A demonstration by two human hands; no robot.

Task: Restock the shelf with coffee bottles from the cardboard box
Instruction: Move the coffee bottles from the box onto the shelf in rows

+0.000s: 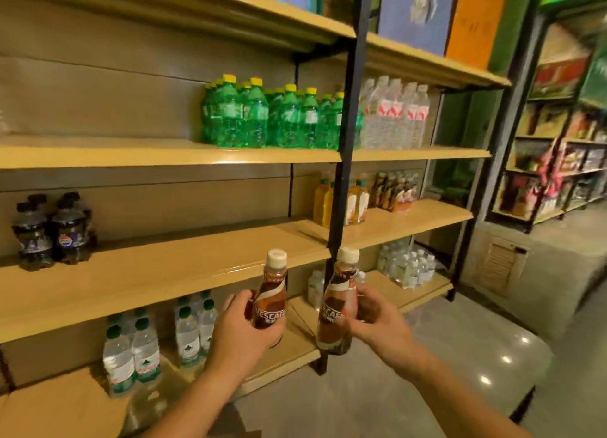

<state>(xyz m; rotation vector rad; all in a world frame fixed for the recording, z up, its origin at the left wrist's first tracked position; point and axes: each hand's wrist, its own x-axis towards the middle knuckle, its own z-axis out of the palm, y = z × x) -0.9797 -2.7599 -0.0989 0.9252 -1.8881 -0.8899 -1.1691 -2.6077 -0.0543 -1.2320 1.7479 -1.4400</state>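
Two coffee bottles, one in each hand, both held up in front of the shelf w/ nothing under them. The left coffee bottle (pixel 270 293) is brown w/ a cream cap and a label that reads NESCAFE; it stands almost straight up. The left hand (pixel 244 329) is wrapped round its lower half, thumb on the near side. The right coffee bottle (pixel 338 301) looks the same and tips a little to the left. The right hand (pixel 374 319) grips it from the right side, fingers curled round the middle. The two bottles are near each other but not touching — the black post (pixel 345 142) of the rack shows between them.

Just behind the caps is the middle shelf (pixel 164 270), mostly bare wood. Far left on it sit dark soda bottles (pixel 54 234). At its right end are yellow juice bottles (pixel 323 203).

One shelf up — green bottles w/ yellow caps (pixel 266 115), and clear water bottles w/ red labels (pixel 397 112) beside them past the post.

Below the hands, on the low shelf, are water bottles w/ green caps (pixel 131 352). The floor (pixel 460 355) is shiny and grey. More racks on the far right are too blurry to read.
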